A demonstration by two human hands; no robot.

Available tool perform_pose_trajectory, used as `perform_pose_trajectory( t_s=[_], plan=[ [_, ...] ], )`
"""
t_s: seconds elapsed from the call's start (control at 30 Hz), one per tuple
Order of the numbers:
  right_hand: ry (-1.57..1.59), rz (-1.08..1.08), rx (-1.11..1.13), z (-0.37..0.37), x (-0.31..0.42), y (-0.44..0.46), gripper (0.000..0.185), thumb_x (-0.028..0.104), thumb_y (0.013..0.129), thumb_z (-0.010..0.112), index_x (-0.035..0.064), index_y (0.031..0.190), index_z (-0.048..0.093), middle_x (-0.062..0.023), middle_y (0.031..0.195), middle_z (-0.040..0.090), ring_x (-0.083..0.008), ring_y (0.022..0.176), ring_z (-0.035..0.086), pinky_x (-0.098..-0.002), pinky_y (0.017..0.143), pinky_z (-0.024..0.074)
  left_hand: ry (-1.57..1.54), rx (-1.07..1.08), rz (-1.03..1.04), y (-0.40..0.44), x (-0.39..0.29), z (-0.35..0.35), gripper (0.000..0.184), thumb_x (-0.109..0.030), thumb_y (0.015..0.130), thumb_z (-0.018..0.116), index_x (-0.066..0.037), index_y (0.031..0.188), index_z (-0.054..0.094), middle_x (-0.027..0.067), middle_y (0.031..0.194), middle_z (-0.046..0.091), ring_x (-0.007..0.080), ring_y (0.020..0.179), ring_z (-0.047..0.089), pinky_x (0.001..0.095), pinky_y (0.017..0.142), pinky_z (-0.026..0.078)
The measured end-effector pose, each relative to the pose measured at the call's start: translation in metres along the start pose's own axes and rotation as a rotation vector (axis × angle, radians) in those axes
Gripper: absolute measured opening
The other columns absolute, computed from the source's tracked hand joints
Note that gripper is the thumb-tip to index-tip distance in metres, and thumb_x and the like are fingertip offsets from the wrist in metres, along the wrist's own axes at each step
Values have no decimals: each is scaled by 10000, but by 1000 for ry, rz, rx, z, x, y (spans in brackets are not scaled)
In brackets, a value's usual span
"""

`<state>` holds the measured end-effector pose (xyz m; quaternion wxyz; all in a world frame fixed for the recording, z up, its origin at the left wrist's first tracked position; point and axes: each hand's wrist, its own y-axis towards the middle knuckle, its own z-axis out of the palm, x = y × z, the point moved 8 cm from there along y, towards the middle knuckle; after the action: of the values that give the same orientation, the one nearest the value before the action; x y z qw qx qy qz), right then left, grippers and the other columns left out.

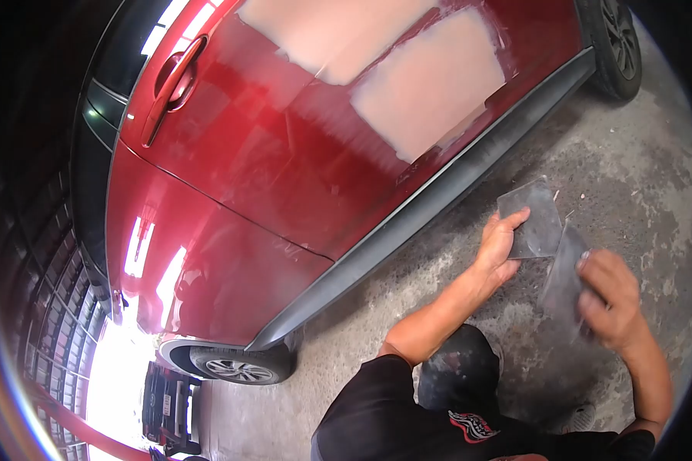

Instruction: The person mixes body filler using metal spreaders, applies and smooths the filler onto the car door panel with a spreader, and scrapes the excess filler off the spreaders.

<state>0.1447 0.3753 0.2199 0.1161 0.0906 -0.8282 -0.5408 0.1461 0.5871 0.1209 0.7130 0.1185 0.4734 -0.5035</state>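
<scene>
My left hand (501,242) is closed on a thin, flat grey plate (536,219), with the thumb lying across its face. Just to the right, my right hand (611,296) grips a second flat grey blade, which looks like a filler spreader (565,273). Motion blurs that hand and the spreader. The spreader's upper edge overlaps the plate's lower right corner; whether they touch I cannot tell. Both hands are over the concrete floor, beside the red car (284,146). Pale pinkish filler patches (434,84) cover part of its door panels.
A dark grey sill (430,207) runs along the car's lower side, between two wheels (623,46). Stained concrete floor (646,146) lies beneath my hands. My knee (460,369) is bent below them. Another dark vehicle (169,407) stands by the bright doorway at lower left.
</scene>
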Motion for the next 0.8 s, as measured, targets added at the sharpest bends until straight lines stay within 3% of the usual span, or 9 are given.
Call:
perform_pose_trajectory(
  t_s=[0.1,0.17,0.3,0.37,0.5,0.6,0.67,0.7,0.8],
  plan=[
    [-64,-30,-34,19,-15,-43,250,41,669,590,-14,912,597,-209,933,594,-320,743,599,-375,681,502,1,6,-35,-23,-7,11,358,-81,867,561,-32,1195,427,129,1096,554,243,1008,583,444,855,515],
    [-249,697,912,71,-104,-131,276,10,693,572,20,958,650,-226,938,612,-331,754,613,-389,679,499,27,153,68,-35,-23,22,364,-75,864,564,-39,1199,427,122,1069,567,235,951,610,431,818,534],
    [-41,751,771,46,-91,-98,393,-55,722,517,42,1087,621,-233,914,612,-344,739,613,-408,678,491,144,159,149,-20,-26,8,352,-61,875,551,-52,1197,409,109,1056,575,199,913,619,373,777,547],
    [-110,826,422,17,-105,-74,452,-108,729,476,35,1146,573,-231,952,591,-346,805,603,-417,706,481,163,115,131,-12,-19,5,275,-85,901,534,-56,1160,448,99,1035,591,178,880,628,355,749,549],
    [-118,834,296,0,-100,-55,469,-120,722,480,20,1166,537,-199,1038,575,-333,922,580,-386,788,467,200,60,284,-5,-26,-1,180,-174,950,492,-68,1090,532,63,969,627,145,846,626,323,707,545],
    [-201,611,72,3,-69,-39,432,-95,715,500,9,1131,551,-150,1123,553,-334,1004,538,-388,835,442,29,47,406,-5,-34,-4,219,-244,968,463,-79,1096,529,44,991,617,133,839,608,318,726,525],
    [-306,185,99,24,-32,-32,446,-23,697,550,51,1137,573,-109,1149,559,-334,998,533,-422,835,429,24,43,466,-12,-40,-3,239,-262,965,465,-83,1120,493,63,1040,598,168,895,602,353,767,521],
    [-318,198,100,27,-28,-33,446,-23,697,550,51,1137,573,-109,1149,559,-334,998,533,-422,835,429,17,45,529,-16,-44,0,266,-280,963,466,-86,1144,458,82,1090,579,203,952,596,388,808,517],
    [-357,140,239,46,-15,-33,480,97,666,601,119,1145,588,-72,1190,543,-312,1023,512,-479,851,391,78,45,627,-29,-45,6,266,-287,959,480,-89,1136,481,63,1100,574,166,983,557,356,846,473]
  ],
)
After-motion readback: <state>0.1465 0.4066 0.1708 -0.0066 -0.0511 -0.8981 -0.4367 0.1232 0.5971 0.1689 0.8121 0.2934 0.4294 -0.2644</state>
